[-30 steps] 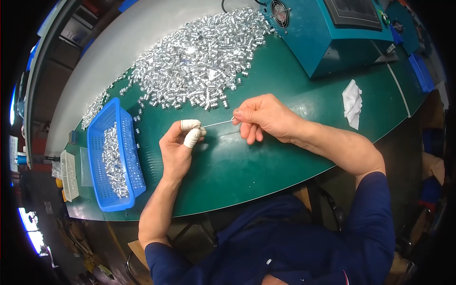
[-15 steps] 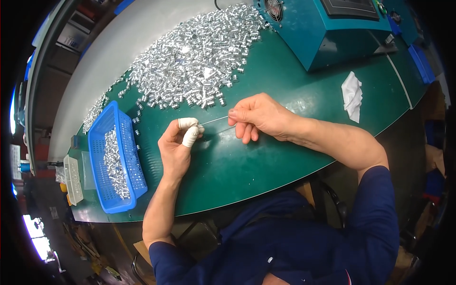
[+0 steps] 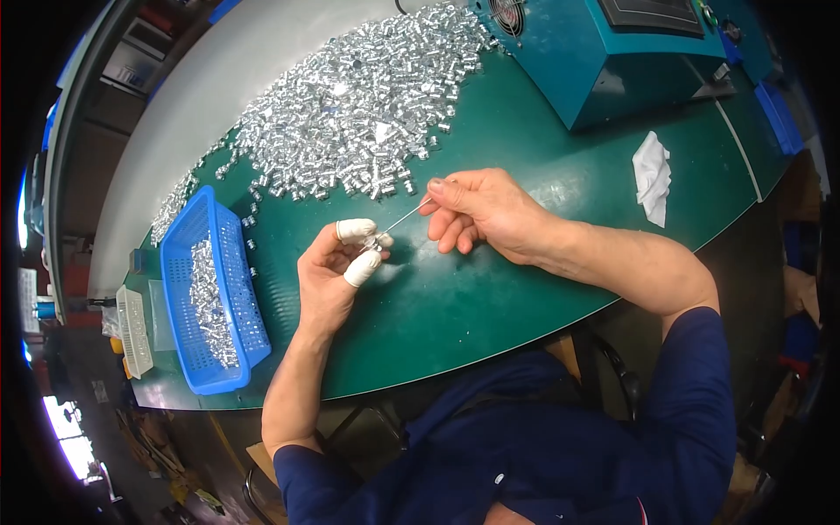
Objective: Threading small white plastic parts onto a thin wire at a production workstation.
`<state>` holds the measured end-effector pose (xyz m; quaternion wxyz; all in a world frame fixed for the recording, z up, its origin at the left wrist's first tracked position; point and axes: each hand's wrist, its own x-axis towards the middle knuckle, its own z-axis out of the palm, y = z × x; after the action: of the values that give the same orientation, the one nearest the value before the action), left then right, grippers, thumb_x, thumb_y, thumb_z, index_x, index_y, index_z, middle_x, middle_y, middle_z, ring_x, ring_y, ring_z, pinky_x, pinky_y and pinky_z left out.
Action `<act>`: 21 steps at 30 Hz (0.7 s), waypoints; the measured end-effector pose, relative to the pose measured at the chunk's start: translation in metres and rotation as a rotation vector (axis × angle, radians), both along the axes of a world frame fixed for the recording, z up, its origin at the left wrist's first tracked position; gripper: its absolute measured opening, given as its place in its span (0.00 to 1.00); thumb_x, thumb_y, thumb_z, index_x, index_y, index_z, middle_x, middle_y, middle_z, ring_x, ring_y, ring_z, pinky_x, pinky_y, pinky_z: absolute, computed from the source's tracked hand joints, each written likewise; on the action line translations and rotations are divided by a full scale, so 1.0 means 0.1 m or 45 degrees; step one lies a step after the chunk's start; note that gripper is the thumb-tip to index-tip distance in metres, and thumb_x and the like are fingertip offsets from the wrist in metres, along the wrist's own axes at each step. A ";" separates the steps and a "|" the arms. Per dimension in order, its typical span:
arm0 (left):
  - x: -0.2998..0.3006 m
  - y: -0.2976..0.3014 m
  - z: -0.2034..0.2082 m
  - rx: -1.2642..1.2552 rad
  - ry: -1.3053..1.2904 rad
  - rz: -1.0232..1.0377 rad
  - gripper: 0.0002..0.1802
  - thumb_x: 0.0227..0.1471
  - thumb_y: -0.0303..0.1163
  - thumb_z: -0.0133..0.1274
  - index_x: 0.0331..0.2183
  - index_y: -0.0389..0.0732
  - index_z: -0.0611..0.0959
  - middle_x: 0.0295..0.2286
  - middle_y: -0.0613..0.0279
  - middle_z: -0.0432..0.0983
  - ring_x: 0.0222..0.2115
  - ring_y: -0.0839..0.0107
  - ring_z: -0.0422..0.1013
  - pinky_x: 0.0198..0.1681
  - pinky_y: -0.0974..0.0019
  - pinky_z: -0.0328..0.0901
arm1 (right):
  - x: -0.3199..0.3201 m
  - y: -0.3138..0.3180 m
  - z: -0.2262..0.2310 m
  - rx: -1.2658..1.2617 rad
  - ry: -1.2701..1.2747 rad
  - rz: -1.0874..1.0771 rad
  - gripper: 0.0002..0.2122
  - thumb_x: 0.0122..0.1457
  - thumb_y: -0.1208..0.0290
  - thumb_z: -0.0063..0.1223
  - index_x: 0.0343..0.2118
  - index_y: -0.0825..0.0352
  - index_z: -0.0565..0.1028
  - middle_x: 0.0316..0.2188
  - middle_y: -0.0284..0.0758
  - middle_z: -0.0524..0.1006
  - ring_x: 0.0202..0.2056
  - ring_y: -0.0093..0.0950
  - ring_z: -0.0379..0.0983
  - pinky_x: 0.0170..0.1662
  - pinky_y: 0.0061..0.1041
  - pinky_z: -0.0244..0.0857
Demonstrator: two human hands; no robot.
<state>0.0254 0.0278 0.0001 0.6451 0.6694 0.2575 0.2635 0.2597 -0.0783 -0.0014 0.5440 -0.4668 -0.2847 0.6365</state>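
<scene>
**Two hands work on a tiny shiny part over a green table**

Head view: The left hand [image 3: 331, 273] is in the middle of the picture, just above the dark green table top [image 3: 490, 289]. Its thumb and first finger wear white rubber finger covers [image 3: 360, 269]. These two fingers are pressed together and pinch a small silver metal piece [image 3: 378, 241]. The piece is very small, so its shape is hard to tell.

The right hand [image 3: 477, 210] is just beside the left hand, a little higher. Its thumb and first finger pinch one end of a thin silver metal pin [image 3: 404, 215]. The other fingers are curled loosely below. The pin slants down to the left, and its far tip meets the small silver piece in the left hand.

Behind the hands lies a big heap of small shiny silver metal parts [image 3: 359, 105]. It spreads over the green table top and a grey strip [image 3: 192, 114] behind it. To the left of the left hand stands a long blue plastic basket [image 3: 254, 337] with holes in its walls. More silver parts lie inside it. A crumpled white cloth [image 3: 652, 175] lies on the table, well apart to the right. A blue-green metal machine box [image 3: 612, 79] stands at the back right. The person wears dark blue sleeves [image 3: 691, 411].
</scene>
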 end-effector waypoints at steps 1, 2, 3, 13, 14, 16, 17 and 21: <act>0.00 0.00 0.00 -0.008 -0.006 0.006 0.16 0.55 0.26 0.61 0.45 0.35 0.79 0.38 0.56 0.79 0.40 0.66 0.77 0.44 0.63 0.73 | -0.02 0.00 0.00 -0.025 0.051 0.009 0.18 0.70 0.58 0.47 0.39 0.72 0.76 0.27 0.38 0.80 0.24 0.21 0.78 0.24 0.16 0.68; 0.00 -0.01 0.00 -0.010 -0.006 0.007 0.16 0.55 0.26 0.61 0.45 0.35 0.79 0.38 0.56 0.79 0.40 0.66 0.77 0.44 0.63 0.73 | -0.02 0.00 -0.02 -0.026 0.052 0.010 0.18 0.70 0.58 0.47 0.39 0.72 0.76 0.27 0.38 0.80 0.24 0.21 0.78 0.24 0.16 0.68; -0.01 -0.02 0.00 -0.017 -0.016 0.014 0.15 0.55 0.26 0.61 0.45 0.35 0.79 0.38 0.56 0.79 0.39 0.67 0.77 0.44 0.64 0.72 | -0.03 0.00 -0.04 -0.020 0.061 0.035 0.18 0.70 0.58 0.47 0.40 0.72 0.76 0.27 0.37 0.80 0.24 0.21 0.78 0.25 0.16 0.69; -0.06 0.04 -0.01 -0.506 -0.281 -0.023 0.12 0.60 0.29 0.57 0.45 0.36 0.80 0.33 0.60 0.79 0.29 0.75 0.73 0.37 0.72 0.68 | 0.06 -0.04 0.04 1.194 -1.363 -0.218 0.06 0.65 0.74 0.54 0.36 0.71 0.78 0.25 0.37 0.80 0.24 0.25 0.78 0.27 0.25 0.70; -0.06 0.04 0.01 -0.503 -0.286 -0.021 0.12 0.60 0.29 0.57 0.45 0.36 0.80 0.33 0.60 0.79 0.29 0.75 0.73 0.37 0.72 0.68 | 0.09 -0.04 0.07 1.342 -1.607 -0.204 0.05 0.65 0.75 0.55 0.36 0.72 0.78 0.25 0.37 0.80 0.24 0.26 0.78 0.27 0.26 0.71; -0.05 0.05 0.03 -0.629 -0.343 -0.067 0.12 0.60 0.30 0.56 0.46 0.37 0.80 0.32 0.60 0.79 0.29 0.76 0.72 0.35 0.73 0.67 | 0.02 -0.03 0.08 1.290 -1.380 -0.230 0.05 0.63 0.75 0.56 0.36 0.72 0.78 0.24 0.38 0.79 0.23 0.28 0.77 0.26 0.26 0.69; -0.05 0.05 0.03 -0.623 -0.352 -0.062 0.12 0.60 0.30 0.56 0.46 0.37 0.80 0.32 0.60 0.79 0.29 0.76 0.72 0.35 0.73 0.67 | -0.04 -0.07 0.10 0.849 -0.877 -0.163 0.04 0.61 0.76 0.58 0.35 0.72 0.78 0.24 0.39 0.78 0.22 0.32 0.76 0.25 0.27 0.68; -0.04 0.04 0.06 -0.654 -0.353 -0.035 0.12 0.61 0.30 0.56 0.46 0.37 0.80 0.32 0.60 0.79 0.28 0.77 0.72 0.34 0.74 0.67 | 0.03 -0.04 0.10 0.912 -1.028 -0.169 0.07 0.65 0.72 0.54 0.35 0.72 0.78 0.24 0.38 0.79 0.23 0.28 0.77 0.25 0.22 0.67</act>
<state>0.0217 0.0321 0.0060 0.8260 0.4453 0.2160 0.2698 0.2627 -0.0821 0.0090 0.5555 -0.4765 -0.6400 0.2340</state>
